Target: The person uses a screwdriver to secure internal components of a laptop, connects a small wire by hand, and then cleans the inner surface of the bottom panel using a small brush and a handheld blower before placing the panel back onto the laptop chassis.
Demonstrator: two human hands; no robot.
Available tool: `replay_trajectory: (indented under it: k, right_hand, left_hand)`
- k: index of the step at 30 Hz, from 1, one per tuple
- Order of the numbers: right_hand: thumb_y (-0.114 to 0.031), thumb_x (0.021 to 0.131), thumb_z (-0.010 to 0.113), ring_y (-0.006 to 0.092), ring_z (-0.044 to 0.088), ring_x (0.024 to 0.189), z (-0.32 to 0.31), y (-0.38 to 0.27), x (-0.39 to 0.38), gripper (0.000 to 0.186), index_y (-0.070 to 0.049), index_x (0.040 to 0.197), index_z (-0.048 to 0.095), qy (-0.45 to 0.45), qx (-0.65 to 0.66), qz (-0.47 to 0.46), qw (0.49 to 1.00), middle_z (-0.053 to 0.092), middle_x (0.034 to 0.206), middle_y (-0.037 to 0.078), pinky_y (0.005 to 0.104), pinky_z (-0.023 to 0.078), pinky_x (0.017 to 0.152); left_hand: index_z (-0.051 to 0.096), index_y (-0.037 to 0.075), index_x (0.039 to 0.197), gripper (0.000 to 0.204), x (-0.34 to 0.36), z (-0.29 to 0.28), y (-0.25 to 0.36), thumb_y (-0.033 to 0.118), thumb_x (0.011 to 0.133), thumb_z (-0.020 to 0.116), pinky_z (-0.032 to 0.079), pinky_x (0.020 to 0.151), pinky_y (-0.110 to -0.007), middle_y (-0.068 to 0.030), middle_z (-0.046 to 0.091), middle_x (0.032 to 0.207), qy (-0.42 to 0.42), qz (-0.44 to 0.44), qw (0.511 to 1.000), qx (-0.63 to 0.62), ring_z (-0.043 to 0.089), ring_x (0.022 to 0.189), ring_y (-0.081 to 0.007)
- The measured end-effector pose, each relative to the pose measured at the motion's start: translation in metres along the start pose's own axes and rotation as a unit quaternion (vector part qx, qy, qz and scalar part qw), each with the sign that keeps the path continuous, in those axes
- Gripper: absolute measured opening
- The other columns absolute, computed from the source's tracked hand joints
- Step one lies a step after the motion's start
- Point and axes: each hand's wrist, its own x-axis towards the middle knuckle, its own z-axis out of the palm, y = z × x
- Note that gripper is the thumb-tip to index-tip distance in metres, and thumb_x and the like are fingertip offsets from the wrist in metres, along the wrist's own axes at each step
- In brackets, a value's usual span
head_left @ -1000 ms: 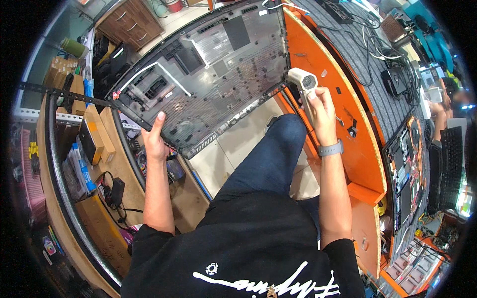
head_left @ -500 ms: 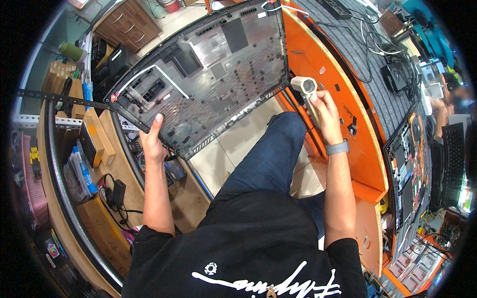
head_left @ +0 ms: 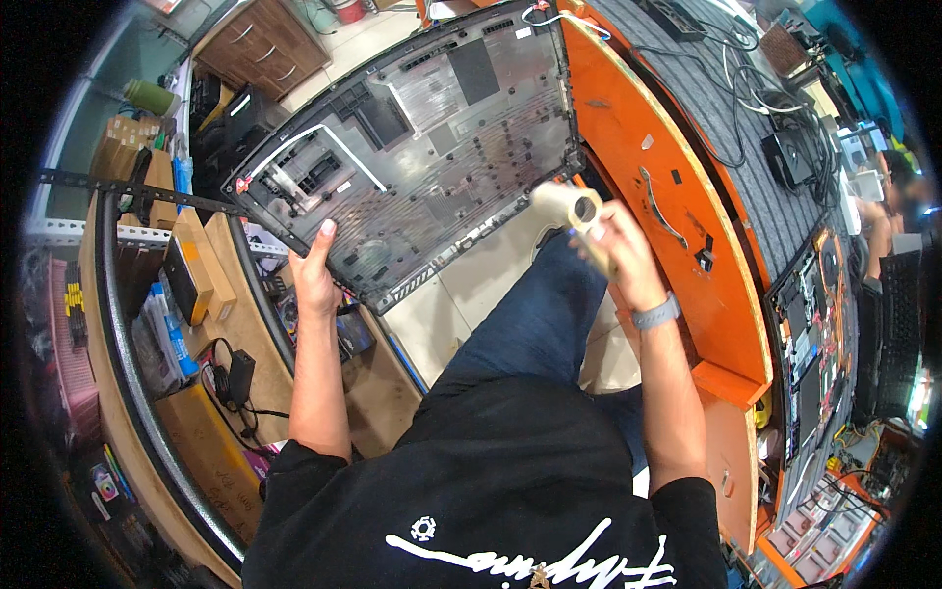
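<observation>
Cluttered workshop, desk at right. Left fingers gripped dark laptop cover by left edge, over floor; cover looked light, stiff, thin, probably best held by rim. Right fingers gripped blower.

A white-printed black shirt tops dark blue jeans, with a grey wristband.

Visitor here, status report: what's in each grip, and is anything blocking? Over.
Left grip on laptop bottom cover, inside showing. Right grip around beige handheld blower, blurred. Nothing visible between blower and cover.
</observation>
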Motion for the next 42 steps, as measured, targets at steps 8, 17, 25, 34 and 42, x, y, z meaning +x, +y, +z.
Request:
replay_trajectory:
  k: [8, 17, 25, 34, 42]
  right_hand:
    - [-0.020, 0.097, 0.068, 0.0086, 0.057, 0.097, 0.062, 0.008, -0.025, 0.025, -0.003, 0.111, 0.058, -0.135, -0.065, 0.023, 0.988, 0.062, 0.103, 0.001, 0.0260, 0.046, 0.089]
    - [-0.021, 0.097, 0.065, 0.0128, 0.060, 0.091, 0.055, 0.007, -0.016, 0.025, -0.002, 0.111, 0.059, -0.073, -0.156, -0.007, 0.985, 0.063, 0.099, 0.004, 0.0291, 0.048, 0.087]
    - [-0.023, 0.099, 0.063, 0.0092, 0.057, 0.095, 0.067, -0.042, 0.006, 0.026, -0.002, 0.113, 0.056, -0.023, -0.038, -0.086, 0.995, 0.064, 0.103, 0.004, 0.0264, 0.045, 0.085]
    - [-0.023, 0.100, 0.059, 0.0137, 0.061, 0.100, 0.085, -0.094, 0.027, 0.029, -0.002, 0.119, 0.053, 0.028, 0.000, -0.185, 0.982, 0.064, 0.111, 0.009, 0.0298, 0.049, 0.087]
    - [-0.026, 0.100, 0.061, 0.0111, 0.061, 0.095, 0.083, -0.099, 0.047, 0.027, -0.003, 0.115, 0.056, 0.071, 0.008, -0.184, 0.980, 0.065, 0.103, 0.006, 0.0268, 0.049, 0.082]
  left_hand:
    - [0.055, 0.002, 0.134, 0.045, -0.003, 0.009, -0.007, 0.018, 0.095, 0.068, 0.048, 0.100, -0.038, -0.0094, 0.063, 0.127, 0.020, -0.011, 1.000, -0.021, 0.061, 0.114, -0.0224]
    - [0.055, 0.002, 0.134, 0.043, -0.002, 0.013, -0.003, 0.015, 0.095, 0.068, 0.048, 0.101, -0.037, -0.0091, 0.063, 0.127, -0.006, -0.024, 0.997, -0.071, 0.061, 0.115, -0.0217]
    - [0.053, 0.002, 0.135, 0.045, -0.011, 0.014, -0.002, 0.016, 0.095, 0.068, 0.048, 0.100, -0.037, -0.0096, 0.063, 0.127, -0.032, -0.051, 0.996, -0.068, 0.062, 0.113, -0.0216]
    - [0.053, 0.001, 0.135, 0.049, -0.014, 0.013, -0.009, 0.017, 0.092, 0.071, 0.048, 0.101, -0.037, -0.0100, 0.064, 0.126, -0.069, -0.078, 0.992, -0.065, 0.061, 0.115, -0.0220]
    - [0.053, 0.000, 0.135, 0.049, -0.017, 0.018, -0.005, 0.016, 0.092, 0.071, 0.047, 0.101, -0.036, -0.0098, 0.064, 0.125, -0.075, -0.070, 0.993, -0.055, 0.061, 0.114, -0.0215]
